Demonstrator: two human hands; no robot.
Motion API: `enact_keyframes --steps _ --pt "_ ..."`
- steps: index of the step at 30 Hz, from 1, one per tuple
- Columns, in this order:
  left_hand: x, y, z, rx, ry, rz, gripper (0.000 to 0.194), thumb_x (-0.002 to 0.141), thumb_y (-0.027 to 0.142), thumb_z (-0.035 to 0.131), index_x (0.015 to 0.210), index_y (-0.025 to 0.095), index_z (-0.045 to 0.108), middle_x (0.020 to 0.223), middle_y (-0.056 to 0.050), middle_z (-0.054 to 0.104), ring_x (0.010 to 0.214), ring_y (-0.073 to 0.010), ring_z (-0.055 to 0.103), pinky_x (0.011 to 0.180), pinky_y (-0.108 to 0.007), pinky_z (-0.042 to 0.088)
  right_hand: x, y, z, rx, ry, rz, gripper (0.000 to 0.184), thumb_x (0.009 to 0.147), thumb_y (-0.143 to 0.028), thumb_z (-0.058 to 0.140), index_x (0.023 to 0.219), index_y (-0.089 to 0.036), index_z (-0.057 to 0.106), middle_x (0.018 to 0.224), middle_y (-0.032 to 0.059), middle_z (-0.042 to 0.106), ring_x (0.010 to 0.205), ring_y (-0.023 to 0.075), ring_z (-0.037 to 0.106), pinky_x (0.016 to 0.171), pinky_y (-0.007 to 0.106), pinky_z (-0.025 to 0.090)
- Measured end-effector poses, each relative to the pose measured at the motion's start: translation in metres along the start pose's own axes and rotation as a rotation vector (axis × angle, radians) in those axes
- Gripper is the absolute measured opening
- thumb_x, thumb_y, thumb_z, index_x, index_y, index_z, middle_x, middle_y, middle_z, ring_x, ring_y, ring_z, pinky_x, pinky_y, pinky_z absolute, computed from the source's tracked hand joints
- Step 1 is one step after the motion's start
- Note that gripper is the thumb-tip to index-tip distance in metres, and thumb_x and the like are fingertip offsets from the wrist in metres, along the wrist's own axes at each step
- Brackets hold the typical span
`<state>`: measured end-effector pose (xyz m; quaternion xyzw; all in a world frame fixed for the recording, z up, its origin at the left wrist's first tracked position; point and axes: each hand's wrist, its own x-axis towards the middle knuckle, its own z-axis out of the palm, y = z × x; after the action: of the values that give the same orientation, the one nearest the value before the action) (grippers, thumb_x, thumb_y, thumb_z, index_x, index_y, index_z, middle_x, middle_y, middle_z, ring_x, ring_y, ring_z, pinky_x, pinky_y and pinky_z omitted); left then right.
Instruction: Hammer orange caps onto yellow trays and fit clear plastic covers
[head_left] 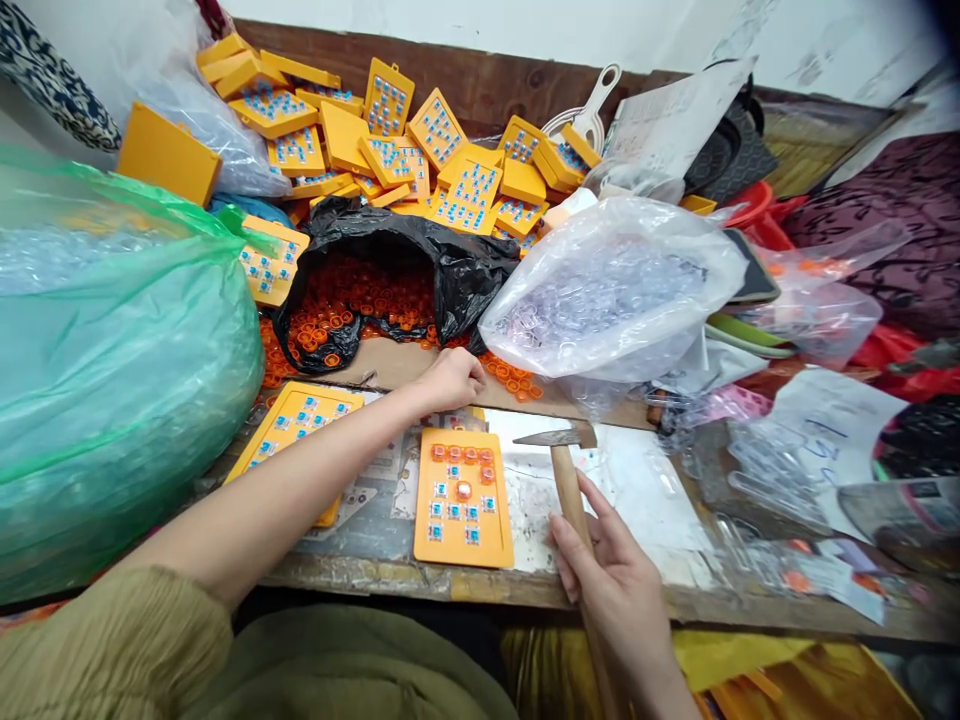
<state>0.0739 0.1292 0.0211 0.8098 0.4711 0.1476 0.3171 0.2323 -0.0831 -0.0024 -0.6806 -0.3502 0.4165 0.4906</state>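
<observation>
Gripping a hammer (pixel 568 480) in the right hand (pixel 619 575), near four o'clock from the nearer yellow panel (pixel 454 535), with fingers and thumb closed round the wooden handle; pointing the head's narrow end toward nine o'clock. Holding out the left hand (pixel 454 378) at twelve o'clock from that panel, just past its far edge, knuckles up and fingers curled in; cannot tell how tightly closed, nor of anything pinched inside. Count on the panel, flat on the worktop (pixel 360 575), four orange rings (pixel 470 454) along the twelve o'clock side, another below at one, and a pale, orange-rimmed piece (pixel 463 491) near the centre, with blue-and-clear pieces (pixel 454 511) mostly toward six. Note a second yellow panel (pixel 292 400) at ten, partly behind the left forearm; at eleven, a black bag (pixel 469 270) of orange rings; at one, a milky bag (pixel 517 332) of clear bits; beyond, at twelve, heaped yellow panels (pixel 472 195)
</observation>
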Motion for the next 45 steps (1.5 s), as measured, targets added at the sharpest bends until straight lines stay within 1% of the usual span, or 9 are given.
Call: enact_keyframes --steps 5,9,12,14,17,34,37,40,45 --pt "-0.009 0.005 0.000 0.103 -0.040 0.019 0.017 0.089 0.022 0.059 0.102 0.013 0.064 0.107 -0.009 0.064 0.096 -0.0210 0.062 0.084 -0.040 0.053 0.002 0.000 0.001 0.014 0.007 0.015 0.081 0.073 -0.051 0.073 0.143 -0.021 0.043 0.060 -0.0051 0.056 0.039 0.0067 0.041 0.034 0.018 0.036" --pt "-0.059 0.016 -0.001 0.090 0.038 0.061 0.032 0.083 0.006 0.051 0.113 0.012 0.060 0.102 -0.011 0.065 0.095 -0.0220 0.061 0.086 -0.037 0.050 -0.008 0.002 -0.003 -0.090 0.075 -0.088 0.070 0.078 -0.045 0.070 0.141 -0.022 0.048 0.064 -0.0026 0.064 0.040 0.0085 0.048 0.037 0.020 0.043" --pt "-0.118 0.018 0.001 -0.053 0.127 0.139 0.040 0.085 0.009 0.048 0.124 0.015 0.051 0.100 -0.009 0.065 0.092 -0.0207 0.061 0.084 -0.036 0.051 -0.022 0.003 -0.010 -0.324 0.068 -0.336 0.050 0.084 -0.035 0.066 0.132 -0.024 0.058 0.099 0.0050 0.074 0.071 0.0180 0.071 0.061 0.026 0.060" --pt "-0.149 0.014 0.006 -0.134 0.130 0.149 0.043 0.085 0.010 0.048 0.128 0.017 0.047 0.099 -0.008 0.066 0.091 -0.0199 0.063 0.084 -0.035 0.052 -0.030 -0.002 -0.012 -0.453 -0.042 -0.557 0.044 0.086 -0.024 0.063 0.130 -0.026 0.059 0.121 0.0042 0.068 0.099 0.0218 0.070 0.084 0.029 0.058" --pt "-0.170 0.005 0.015 -0.185 0.124 0.152 0.045 0.085 0.010 0.048 0.130 0.017 0.045 0.096 -0.008 0.068 0.089 -0.0197 0.065 0.082 -0.035 0.054 -0.037 -0.014 -0.008 -0.547 -0.214 -0.785 0.056 0.088 -0.010 0.057 0.139 -0.031 0.048 0.124 0.0015 0.066 0.106 0.0186 0.067 0.088 0.025 0.056" --pt "-0.173 -0.002 0.026 -0.258 0.180 0.126 0.044 0.083 0.009 0.049 0.126 0.017 0.049 0.095 -0.007 0.072 0.085 -0.0197 0.068 0.078 -0.035 0.055 -0.041 -0.016 0.002 -0.685 -0.380 -0.827 0.058 0.091 -0.007 0.044 0.146 -0.027 0.040 0.086 0.0044 0.071 0.066 0.0124 0.068 0.065 0.019 0.056" --pt "-0.171 -0.002 0.019 -0.231 0.121 0.109 0.047 0.082 0.009 0.051 0.128 0.017 0.050 0.096 -0.007 0.072 0.085 -0.0195 0.068 0.078 -0.034 0.056 -0.039 -0.013 0.001 -0.694 -0.417 -0.778 0.052 0.092 -0.011 0.045 0.142 -0.028 0.045 0.096 0.0049 0.072 0.078 0.0137 0.071 0.071 0.020 0.056" --pt "-0.152 0.004 0.005 -0.186 0.158 0.086 0.037 0.082 0.015 0.057 0.119 0.016 0.059 0.096 -0.007 0.071 0.084 -0.0188 0.067 0.078 -0.032 0.056 -0.032 -0.005 0.002 -0.589 -0.224 -0.683 0.043 0.093 -0.022 0.051 0.136 -0.026 0.052 0.114 0.0069 0.070 0.097 0.0183 0.069 0.083 0.026 0.056" --pt "-0.069 0.016 -0.001 0.068 0.225 0.064 0.027 0.090 0.010 0.044 0.103 0.013 0.067 0.109 -0.011 0.068 0.102 -0.0225 0.063 0.091 -0.037 0.050 -0.021 0.004 0.012 -0.576 -0.012 -0.480 0.071 0.082 -0.044 0.066 0.144 -0.020 0.039 0.093 0.0058 0.068 0.048 0.0118 0.055 0.051 0.027 0.055"
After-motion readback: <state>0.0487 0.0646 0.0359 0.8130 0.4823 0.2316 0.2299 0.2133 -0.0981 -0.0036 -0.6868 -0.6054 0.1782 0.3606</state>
